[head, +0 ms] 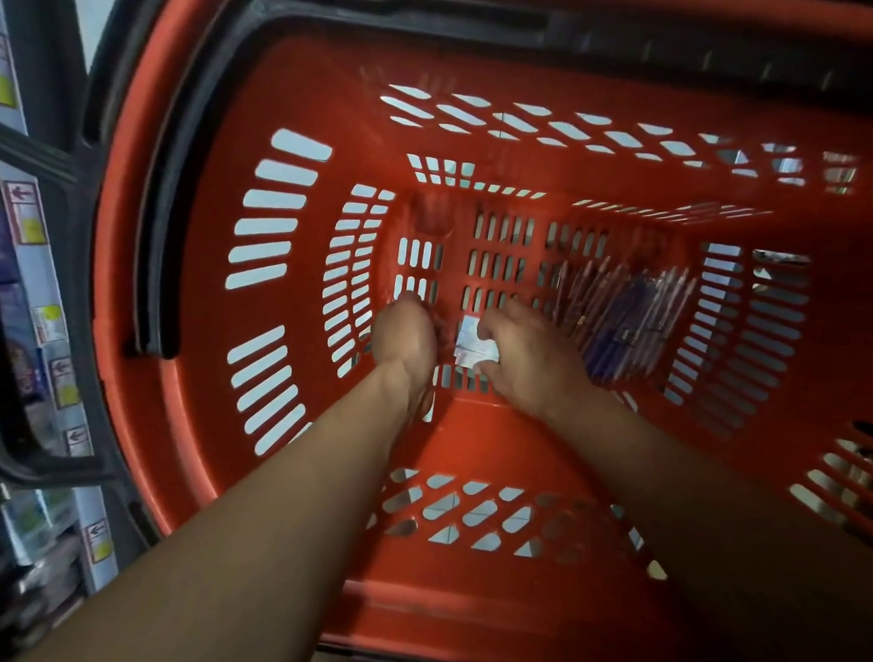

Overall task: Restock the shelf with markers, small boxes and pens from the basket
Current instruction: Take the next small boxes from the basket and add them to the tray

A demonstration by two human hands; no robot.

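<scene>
A: Quick — where are your hands?

B: Both reach down inside the red basket, arms coming in from 6 o'clock. Your right hand pinches a small box on the basket floor, fingers curled at its right edge. Box is pale, blurred, print unreadable.

A: And your left hand?

B: At 9 o'clock of the box, just beside it, fingers curled down out of sight. You can't tell whether it's holding anything or touching the box.

A: Other stock?

B: Pens, a loose bunch with purple and clear barrels, lying on the floor at 3 o'clock of your right hand, close to it. Count unclear, too blurred.

A: Outside the basket?

B: Black handle folded along the rim at 9 to 12 o'clock. Shelf at 9 o'clock of the basket, with yellow price tags on its edge and blurred packets.
</scene>
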